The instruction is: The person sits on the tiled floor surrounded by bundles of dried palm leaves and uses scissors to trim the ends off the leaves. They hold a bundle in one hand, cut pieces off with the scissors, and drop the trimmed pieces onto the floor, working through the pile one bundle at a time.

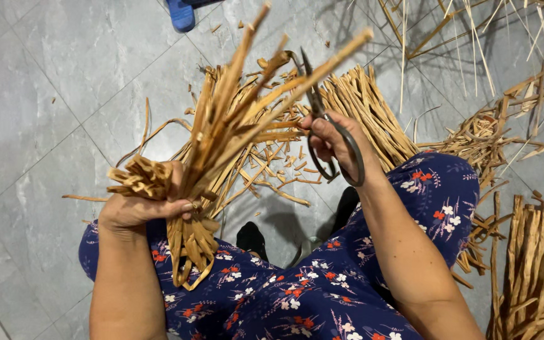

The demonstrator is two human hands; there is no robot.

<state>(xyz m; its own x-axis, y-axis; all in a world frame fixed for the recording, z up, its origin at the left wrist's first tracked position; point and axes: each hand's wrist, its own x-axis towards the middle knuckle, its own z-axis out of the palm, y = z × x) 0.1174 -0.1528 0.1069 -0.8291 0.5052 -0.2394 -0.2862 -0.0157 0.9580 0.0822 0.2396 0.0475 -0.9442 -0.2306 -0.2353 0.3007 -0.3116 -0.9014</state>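
Observation:
My left hand [136,204] grips a thick bundle of brown dried plant strips [234,119] that fans upward and to the right, with folded ends hanging below the fist. My right hand [335,141] holds a pair of dark metal scissors [319,113], fingers through the loops, blades pointing up into the bundle's upper strands. Both hands are raised above my lap, which is covered by blue cloth with a flower pattern [322,283].
A heap of cut strips [360,107] lies on the grey tiled floor [51,94] ahead of my knees. More strips pile at the right [536,258] and far right [492,132]. Thin pale stalks [467,38] lie at top right. A blue sandal [181,14] sits at the top.

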